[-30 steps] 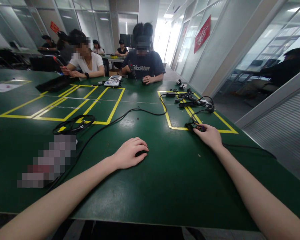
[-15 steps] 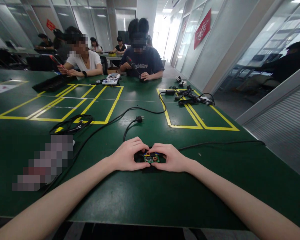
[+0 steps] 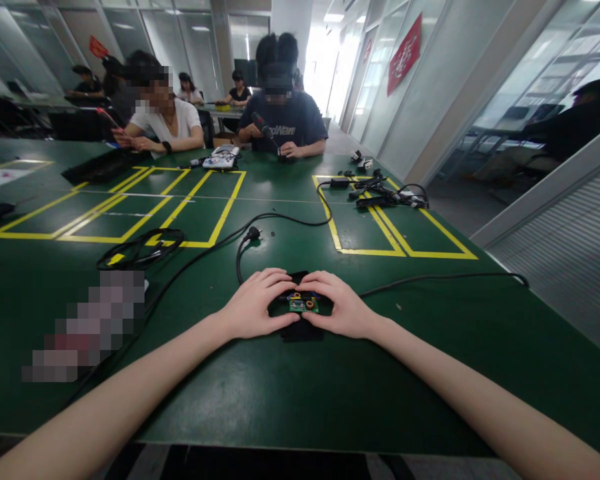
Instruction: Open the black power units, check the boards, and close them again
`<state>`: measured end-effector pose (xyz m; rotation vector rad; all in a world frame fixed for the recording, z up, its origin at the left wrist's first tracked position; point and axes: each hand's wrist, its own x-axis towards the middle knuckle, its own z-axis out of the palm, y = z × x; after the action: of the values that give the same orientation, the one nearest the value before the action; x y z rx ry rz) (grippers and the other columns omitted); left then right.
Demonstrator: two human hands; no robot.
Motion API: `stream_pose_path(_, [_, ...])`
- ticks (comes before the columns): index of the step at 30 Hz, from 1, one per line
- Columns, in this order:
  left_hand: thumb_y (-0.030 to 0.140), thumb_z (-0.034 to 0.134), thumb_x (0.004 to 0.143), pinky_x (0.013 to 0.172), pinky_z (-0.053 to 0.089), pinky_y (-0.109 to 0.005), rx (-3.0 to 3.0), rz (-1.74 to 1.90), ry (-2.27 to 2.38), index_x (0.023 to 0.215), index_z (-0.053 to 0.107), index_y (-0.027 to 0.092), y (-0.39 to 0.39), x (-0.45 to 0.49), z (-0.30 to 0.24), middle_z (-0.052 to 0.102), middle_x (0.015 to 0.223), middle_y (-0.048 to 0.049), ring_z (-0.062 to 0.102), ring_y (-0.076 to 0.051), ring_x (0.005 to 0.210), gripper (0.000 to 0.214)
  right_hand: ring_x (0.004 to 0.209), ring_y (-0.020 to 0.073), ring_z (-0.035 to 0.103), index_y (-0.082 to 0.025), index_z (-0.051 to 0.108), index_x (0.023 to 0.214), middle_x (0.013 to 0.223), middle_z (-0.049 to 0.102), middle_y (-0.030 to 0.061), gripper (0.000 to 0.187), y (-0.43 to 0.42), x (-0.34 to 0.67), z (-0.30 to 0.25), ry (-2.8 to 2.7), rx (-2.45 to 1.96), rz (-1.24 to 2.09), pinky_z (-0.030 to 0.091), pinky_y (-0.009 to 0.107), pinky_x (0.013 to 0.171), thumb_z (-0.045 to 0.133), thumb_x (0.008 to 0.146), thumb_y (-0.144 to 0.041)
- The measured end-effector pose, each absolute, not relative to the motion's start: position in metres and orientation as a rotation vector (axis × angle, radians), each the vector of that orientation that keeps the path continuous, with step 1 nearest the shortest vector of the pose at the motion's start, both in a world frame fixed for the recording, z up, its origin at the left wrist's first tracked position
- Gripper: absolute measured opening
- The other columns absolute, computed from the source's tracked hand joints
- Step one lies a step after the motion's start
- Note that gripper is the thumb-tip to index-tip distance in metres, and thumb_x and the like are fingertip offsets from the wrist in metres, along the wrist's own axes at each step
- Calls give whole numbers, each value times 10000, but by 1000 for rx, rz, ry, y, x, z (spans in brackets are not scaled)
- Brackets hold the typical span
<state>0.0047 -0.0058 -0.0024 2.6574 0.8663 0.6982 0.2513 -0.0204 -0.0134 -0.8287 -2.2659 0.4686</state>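
Note:
A small green circuit board (image 3: 303, 304) with copper coils sits in a black plastic shell (image 3: 300, 330) on the green table (image 3: 300, 393), straight in front of me. My left hand (image 3: 256, 303) curls round its left side, fingers closed on the shell. From the right, my right hand (image 3: 337, 308) closes on it the same way. Both thumbs press at the near edge. A black cable with a plug (image 3: 251, 233) runs from the board area toward the back.
Yellow tape rectangles (image 3: 215, 207) mark the table. A coil of black cable (image 3: 143, 248) lies at left, a pile of black adapters and cords (image 3: 380, 193) at the back right. Two people (image 3: 285, 120) sit across the table working with tools. A blurred patch (image 3: 93, 323) is at my left.
My right hand brought the board in from the right yellow rectangle to the middle, where both hands now hold it. The plug end of the cable slid left and nearer.

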Motion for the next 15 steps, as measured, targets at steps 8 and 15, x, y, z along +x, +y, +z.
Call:
stream_pose_path(8, [276,619,933,848,559,-372,2580,814,920,980,667,205,-7,3,1,691,996,-68,642,-228,952,98,1137,303,666,-233,660,1284,1214,693,121,500,-19,253,-11,-2317,-905,417,531,481,975,796,810,-314])
stream_pose_path(15, [238,574,972,755,530,-305,2622,733,973,1029,655,211,-5,3,-4,663,907,-27,637,-189,847,103,943,247,703,-229,733,1153,1082,721,81,343,-18,254,-9,-2312,-1034,386,525,395,829,799,827,-311])
